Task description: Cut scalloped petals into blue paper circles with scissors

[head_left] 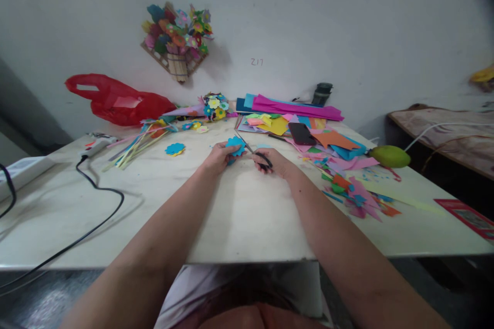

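Over the middle of the white table [247,216], my left hand [221,158] pinches a blue scalloped paper flower [235,145] by its left edge. My right hand [275,160] is closed round the black handles of a pair of scissors [264,161]. The scissor blades point up and left and meet the flower's right edge; whether they are cutting into it I cannot tell. To the left of my hands lies a small stack of blue and yellow cut flowers [175,149].
A glue gun [99,145] with a black cord, paper strips [133,149] and a red bag [116,103] lie left. A paper bouquet [215,106] stands at the back. Rightward are coloured sheets [297,108], a phone [301,134], scraps [358,195] and a green fruit [389,156].
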Motion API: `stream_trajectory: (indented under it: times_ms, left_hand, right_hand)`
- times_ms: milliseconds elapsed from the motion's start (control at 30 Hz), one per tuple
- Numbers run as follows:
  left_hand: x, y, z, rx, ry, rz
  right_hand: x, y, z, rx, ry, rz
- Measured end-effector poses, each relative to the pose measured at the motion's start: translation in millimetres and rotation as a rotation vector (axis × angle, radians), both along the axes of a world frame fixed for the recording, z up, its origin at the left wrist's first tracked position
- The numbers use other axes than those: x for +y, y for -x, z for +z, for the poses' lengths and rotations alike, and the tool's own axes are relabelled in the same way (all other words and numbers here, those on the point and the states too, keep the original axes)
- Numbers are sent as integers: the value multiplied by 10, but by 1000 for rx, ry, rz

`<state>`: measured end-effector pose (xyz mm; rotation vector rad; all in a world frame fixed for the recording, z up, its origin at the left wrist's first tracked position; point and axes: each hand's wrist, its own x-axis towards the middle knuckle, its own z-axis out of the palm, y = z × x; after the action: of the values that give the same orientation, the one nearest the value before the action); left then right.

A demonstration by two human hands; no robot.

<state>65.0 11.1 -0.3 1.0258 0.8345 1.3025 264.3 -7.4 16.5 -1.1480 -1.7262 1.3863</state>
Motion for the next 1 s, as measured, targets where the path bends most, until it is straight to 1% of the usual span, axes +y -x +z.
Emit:
stream_trajectory:
  times_ms: [167,400,567,700,867,1000]
  left_hand:
    - [0,-2,-5,3,-23,-15]
    - [-28,-16,29,-27,14,20]
    - [-20,-7,26,-19,16,8]
    - [-10,8,10,14,-10,-11]
    - [-2,10,0,39,-77,-3]
    - [-10,-2,6,46,-110,-22]
  right_hand:
    - [-7,1,12,6,11,-10]
    - [-21,16,14,-7,-1,-10]
    - [-4,13,2,-13,0,-7]
    - [-17,-3,15,-9,16,1]
    - [-32,-33,28,11,14,12]
    - [-28,-38,36,26,15,-1]
